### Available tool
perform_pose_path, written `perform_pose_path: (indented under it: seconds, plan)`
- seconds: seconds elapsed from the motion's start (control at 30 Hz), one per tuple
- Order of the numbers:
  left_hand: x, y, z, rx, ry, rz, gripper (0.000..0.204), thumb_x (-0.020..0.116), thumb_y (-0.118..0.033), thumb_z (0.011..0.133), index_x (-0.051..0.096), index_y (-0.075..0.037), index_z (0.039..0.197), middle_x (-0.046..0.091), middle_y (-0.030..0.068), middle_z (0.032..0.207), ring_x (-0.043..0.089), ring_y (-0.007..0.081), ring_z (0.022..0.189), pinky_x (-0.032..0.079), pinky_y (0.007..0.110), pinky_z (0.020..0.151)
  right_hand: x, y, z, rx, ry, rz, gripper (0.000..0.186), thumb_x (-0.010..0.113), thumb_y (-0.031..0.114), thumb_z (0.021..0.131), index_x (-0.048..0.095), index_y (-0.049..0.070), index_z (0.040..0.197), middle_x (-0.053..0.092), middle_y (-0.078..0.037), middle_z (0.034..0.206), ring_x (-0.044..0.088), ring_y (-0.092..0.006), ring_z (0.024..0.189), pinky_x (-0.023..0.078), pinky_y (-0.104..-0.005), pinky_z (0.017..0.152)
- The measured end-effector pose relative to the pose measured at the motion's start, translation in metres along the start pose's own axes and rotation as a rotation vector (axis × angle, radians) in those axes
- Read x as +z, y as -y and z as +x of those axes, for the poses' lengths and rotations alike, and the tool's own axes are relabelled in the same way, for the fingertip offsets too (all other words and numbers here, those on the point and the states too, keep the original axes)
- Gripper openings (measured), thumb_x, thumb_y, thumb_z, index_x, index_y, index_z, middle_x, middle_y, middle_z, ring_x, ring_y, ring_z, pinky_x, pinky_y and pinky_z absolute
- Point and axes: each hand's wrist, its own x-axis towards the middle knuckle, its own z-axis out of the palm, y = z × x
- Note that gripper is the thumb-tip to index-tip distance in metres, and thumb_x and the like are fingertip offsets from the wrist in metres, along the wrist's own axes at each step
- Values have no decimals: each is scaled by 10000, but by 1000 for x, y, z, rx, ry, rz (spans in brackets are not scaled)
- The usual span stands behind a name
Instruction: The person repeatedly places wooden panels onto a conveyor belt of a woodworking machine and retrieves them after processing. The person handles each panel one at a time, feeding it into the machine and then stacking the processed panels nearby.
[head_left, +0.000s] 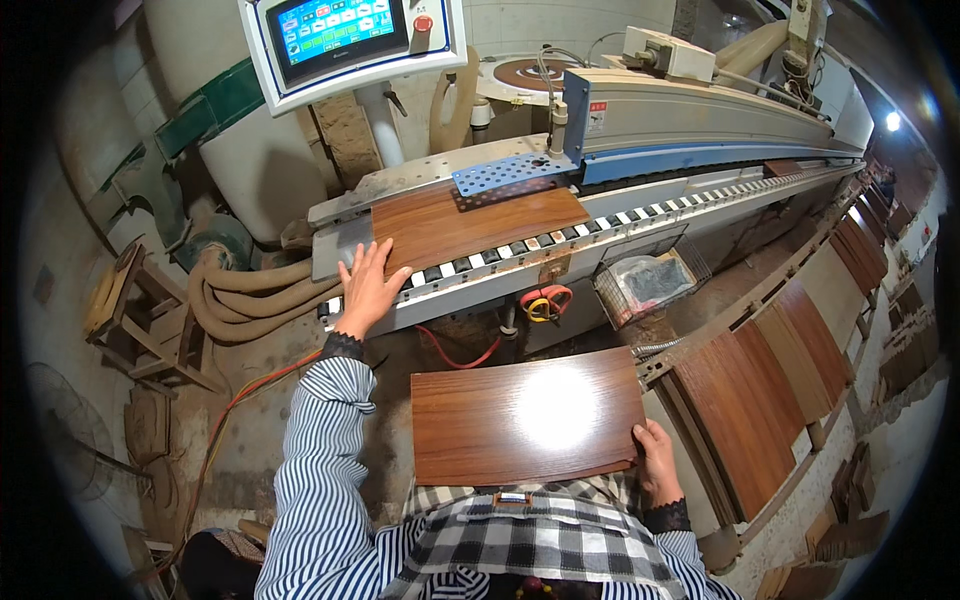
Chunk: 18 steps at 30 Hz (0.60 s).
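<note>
A brown wood-grain panel [440, 225] lies on the infeed of a long edge-banding machine [700, 130], its far edge partly under a perforated blue plate [508, 178]. My left hand [369, 284] rests with fingers spread on the panel's near left corner. In front of my body a second wood-grain panel [480, 420] is held level, with a bright glare on its surface. My right hand [656, 455] grips that panel's right end, thumb on top; the fingers underneath are hidden.
A control screen [340, 35] with a red button stands beyond the machine. Stacked panels [735, 410] lie on a rack to the right. A wire basket [650, 283] and scissors [545, 303] hang from the machine's near side. Hoses [250, 300] and a wooden stool [150, 325] are at left.
</note>
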Motion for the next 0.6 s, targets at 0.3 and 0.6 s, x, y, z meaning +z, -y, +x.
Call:
perform_pose_path:
  seconds: [0.3, 0.6]
  plan:
    - [36, -69, 25, 5, 8, 17, 702, 524, -543, 901, 389, -127, 1451, 343, 205, 1505, 227, 349, 1439, 40, 586, 1149, -1, 0, -4, -72, 91, 0, 346, 577, 156, 929, 528, -12, 1228, 626, -57, 1035, 622, -135, 814, 546, -281, 679]
    - [31, -55, 19, 163, -20, -561, 607, 594, -365, 924, 421, -73, 1427, 476, 169, 1420, 400, 315, 1353, 261, 427, 1129, 2, 13, -15, -118, 324, 290, 523, 575, 157, 932, 404, -38, 1387, 652, -131, 1083, 690, -190, 792, 611, -304, 650]
